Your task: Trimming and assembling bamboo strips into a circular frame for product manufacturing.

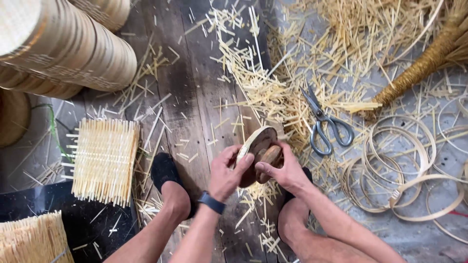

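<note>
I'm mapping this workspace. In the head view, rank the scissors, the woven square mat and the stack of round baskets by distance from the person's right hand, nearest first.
1. Scissors: just up and right of the right hand.
2. Woven square mat: far left, past the left foot.
3. Stack of round baskets: top left corner, farthest.

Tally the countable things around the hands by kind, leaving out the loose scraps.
Hands: 2, left hand, right hand
Round wooden mould with a woven piece: 1
Scissors: 1
Woven square mats: 1
Wristband: 1
Total: 6
</note>
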